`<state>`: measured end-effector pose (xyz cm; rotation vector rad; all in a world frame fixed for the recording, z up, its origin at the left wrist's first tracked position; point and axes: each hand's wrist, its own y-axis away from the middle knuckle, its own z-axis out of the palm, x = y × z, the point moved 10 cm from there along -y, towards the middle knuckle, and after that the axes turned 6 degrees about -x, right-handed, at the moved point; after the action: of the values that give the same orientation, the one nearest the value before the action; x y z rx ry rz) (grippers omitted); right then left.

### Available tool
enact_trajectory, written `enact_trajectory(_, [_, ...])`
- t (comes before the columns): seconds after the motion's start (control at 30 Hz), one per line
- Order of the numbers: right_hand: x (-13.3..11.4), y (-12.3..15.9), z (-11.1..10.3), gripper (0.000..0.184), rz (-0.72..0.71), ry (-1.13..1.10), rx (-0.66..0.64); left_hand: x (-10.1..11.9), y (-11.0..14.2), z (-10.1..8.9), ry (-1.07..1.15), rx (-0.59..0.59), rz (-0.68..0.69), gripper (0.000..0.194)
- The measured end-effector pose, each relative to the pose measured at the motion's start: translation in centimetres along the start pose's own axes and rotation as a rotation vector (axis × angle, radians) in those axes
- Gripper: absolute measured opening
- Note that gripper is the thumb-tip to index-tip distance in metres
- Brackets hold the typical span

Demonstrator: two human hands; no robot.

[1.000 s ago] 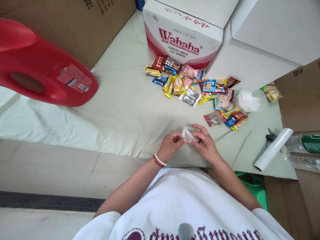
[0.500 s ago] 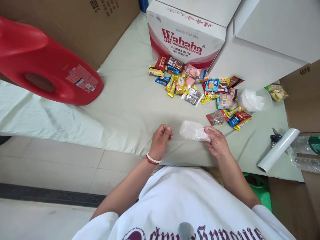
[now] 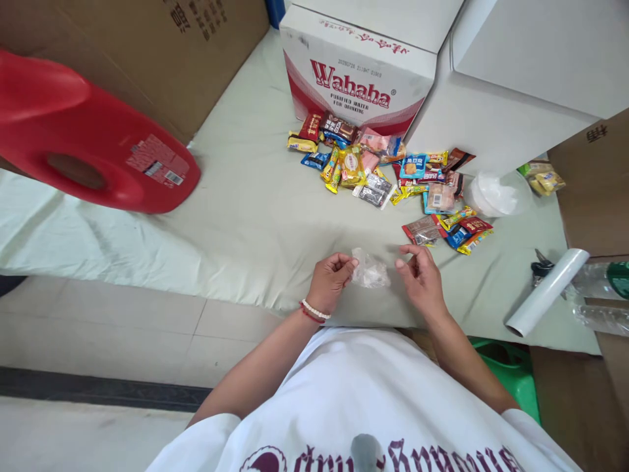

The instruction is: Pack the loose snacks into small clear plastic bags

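Note:
A crumpled clear plastic bag hangs between my hands over the near edge of the table. My left hand pinches its left end between thumb and fingers. To the right of the bag, my right hand is apart from it, thumb and fingers parted with nothing between them. Beyond the hands lies a loose pile of small packaged snacks. A smaller group, with a brown-and-red packet, is nearest my right hand.
A white bowl with translucent plastic stands right of the snacks. A Wahaba-style water carton marked Wahaha stands behind them. A large red jug is at left. On the right lie a film roll, dark-handled scissors and clear bottles.
The plastic bag has passed from my right hand to my left and looks more bunched up. My right hand has let go and its fingers have parted. My left hand has moved right.

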<state>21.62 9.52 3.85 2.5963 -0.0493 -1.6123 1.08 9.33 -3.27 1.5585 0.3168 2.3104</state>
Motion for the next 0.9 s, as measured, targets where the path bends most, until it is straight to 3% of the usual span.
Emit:
enact_trajectory(0.1, [-2.0, 0.3, 3.0, 0.031, -0.116, 0.001, -0.206, 0.0, 0.0, 0.6, 0.003, -0.02, 0.008, 0.046])
enact_trajectory(0.17, [-1.7, 0.0, 4.4, 0.023, -0.077, -0.111, -0.281, 0.1, 0.1, 0.8, 0.014, -0.028, 0.016, 0.045])
enact_trajectory(0.3, [1.7, -1.4, 2.5, 0.029, 0.122, -0.478, -0.111, 0.7, 0.5, -1.6, 0.083, 0.084, 0.026, 0.047])
enact_trajectory(0.4, [2.7, -1.6, 1.3, 0.032, 0.17, -0.636, -0.081, 0.9, 0.9, -3.4, 0.108, 0.151, 0.024, 0.046])
enact_trajectory(0.47, [1.8, -1.3, 2.0, 0.03, 0.128, -0.589, -0.163, 0.9, 1.1, -3.5, 0.087, 0.144, 0.04, 0.043])
enact_trajectory(0.57, [-0.3, -0.3, 5.2, 0.037, 0.032, -0.429, -0.349, 0.7, 1.2, -1.9, 0.015, 0.061, 0.059, 0.04])
enact_trajectory(0.63, [-0.8, -0.1, 6.6, 0.038, 0.021, -0.406, -0.364, 0.6, 1.2, -0.7, -0.017, 0.004, 0.057, 0.038])
enact_trajectory(0.73, [0.0, -0.8, 5.6, 0.027, 0.069, -0.516, -0.208, 1.0, 1.3, -0.4, 0.051, 0.004, 0.056, 0.039])
enact_trajectory(0.83, [1.4, -1.5, 2.9, 0.029, 0.119, -0.63, -0.083, 2.0, 1.4, -1.8, 0.151, 0.059, 0.051, 0.041])
enact_trajectory(0.9, [2.2, -1.8, 1.7, 0.033, 0.169, -0.693, -0.075, 2.7, 1.6, -3.2, 0.18, 0.098, 0.05, 0.042])
